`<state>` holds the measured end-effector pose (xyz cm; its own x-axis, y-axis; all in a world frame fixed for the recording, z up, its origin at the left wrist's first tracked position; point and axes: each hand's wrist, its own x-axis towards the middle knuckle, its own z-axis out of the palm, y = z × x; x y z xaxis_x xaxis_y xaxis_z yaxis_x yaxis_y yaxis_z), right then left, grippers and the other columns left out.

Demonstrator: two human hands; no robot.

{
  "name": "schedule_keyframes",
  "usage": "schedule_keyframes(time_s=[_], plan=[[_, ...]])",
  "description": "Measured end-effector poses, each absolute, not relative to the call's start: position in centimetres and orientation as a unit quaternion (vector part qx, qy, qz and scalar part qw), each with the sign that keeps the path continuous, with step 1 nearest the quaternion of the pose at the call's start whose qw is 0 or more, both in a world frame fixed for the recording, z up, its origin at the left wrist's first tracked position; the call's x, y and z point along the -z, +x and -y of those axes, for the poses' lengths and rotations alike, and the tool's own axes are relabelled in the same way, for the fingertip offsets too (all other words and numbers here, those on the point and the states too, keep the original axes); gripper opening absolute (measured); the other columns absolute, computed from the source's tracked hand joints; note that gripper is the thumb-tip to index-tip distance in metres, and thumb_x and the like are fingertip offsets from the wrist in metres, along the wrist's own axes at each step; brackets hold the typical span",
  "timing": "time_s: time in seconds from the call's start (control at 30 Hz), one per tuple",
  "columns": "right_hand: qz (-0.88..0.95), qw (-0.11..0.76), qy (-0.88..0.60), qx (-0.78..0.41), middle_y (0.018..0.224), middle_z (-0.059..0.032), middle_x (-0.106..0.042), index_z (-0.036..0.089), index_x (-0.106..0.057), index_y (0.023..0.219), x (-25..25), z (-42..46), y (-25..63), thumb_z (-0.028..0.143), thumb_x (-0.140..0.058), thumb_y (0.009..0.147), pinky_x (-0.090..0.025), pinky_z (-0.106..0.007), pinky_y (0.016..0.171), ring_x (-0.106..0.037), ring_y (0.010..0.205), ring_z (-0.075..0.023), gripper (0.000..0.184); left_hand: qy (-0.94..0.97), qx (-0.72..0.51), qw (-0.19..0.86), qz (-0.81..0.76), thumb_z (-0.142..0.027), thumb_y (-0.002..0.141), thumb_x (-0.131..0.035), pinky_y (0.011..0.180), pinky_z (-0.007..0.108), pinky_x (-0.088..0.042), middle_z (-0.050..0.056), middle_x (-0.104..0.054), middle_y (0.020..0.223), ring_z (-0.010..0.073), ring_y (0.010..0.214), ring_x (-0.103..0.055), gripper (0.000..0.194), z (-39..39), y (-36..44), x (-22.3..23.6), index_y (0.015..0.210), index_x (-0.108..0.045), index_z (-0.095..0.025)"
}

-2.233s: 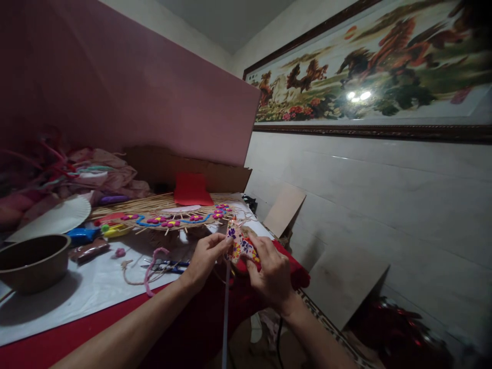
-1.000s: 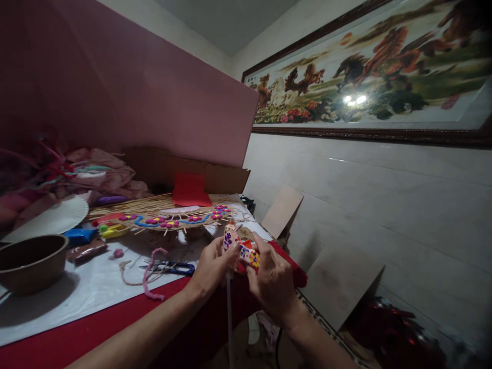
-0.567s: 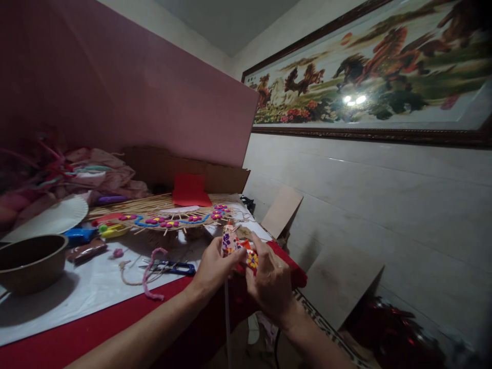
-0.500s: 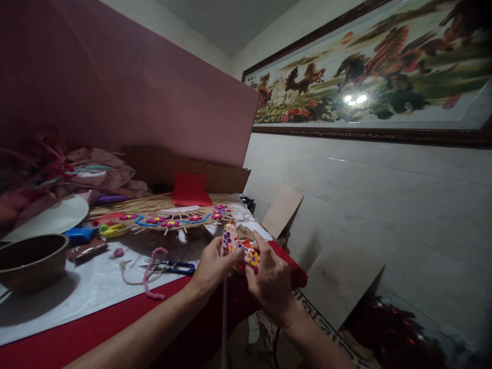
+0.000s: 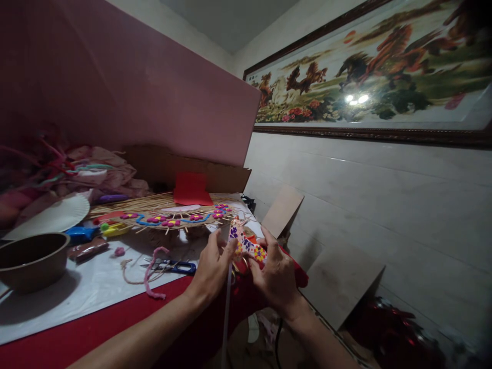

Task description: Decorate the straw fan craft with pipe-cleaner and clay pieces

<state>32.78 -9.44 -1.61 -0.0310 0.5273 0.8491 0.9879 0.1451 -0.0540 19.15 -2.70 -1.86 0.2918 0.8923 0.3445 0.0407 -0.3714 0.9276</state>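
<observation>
A white glue gun with purple, yellow and red flowers is between my two hands at the table's near right edge, its nozzle pointing up and away from me. My right hand is closed around its handle, close to the orange trigger. My left hand grips the barrel from the left with the thumb across it; its other fingertips are partly hidden. A long translucent glue stick hangs down from the barrel's rear end. Below my right hand trails a black cord.
On the white-covered table lie blue-handled snips, pink yarn, and a flower-decorated cardboard arc with thin sticks. A dark bowl stands left. A tiled wall bounds the right, with boards leaning there.
The glue gun and both hands have shifted slightly right. My left hand's fingers have moved on the barrel, and more of the gun's body shows between the hands.
</observation>
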Motion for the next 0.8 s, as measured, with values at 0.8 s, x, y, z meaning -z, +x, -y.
schedule_keyframes(time_s=[0.8], plan=[[0.66, 0.396, -0.587, 0.252, 0.094, -0.0102, -0.063, 0.013, -0.031, 0.133, 2.0, 10.3, 32.5, 0.022, -0.056, 0.079, -0.054, -0.038, 0.074, -0.063, 0.086, -0.0246, 0.061, 0.727, -0.59, 0.195, -0.293, -0.014, 0.083, -0.042, 0.063, 0.03, -0.04, 0.001, -0.052, 0.07, 0.0168, 0.066, -0.049, 0.012, 1.9, 18.5, 1.8, 0.073, -0.045, -0.02]])
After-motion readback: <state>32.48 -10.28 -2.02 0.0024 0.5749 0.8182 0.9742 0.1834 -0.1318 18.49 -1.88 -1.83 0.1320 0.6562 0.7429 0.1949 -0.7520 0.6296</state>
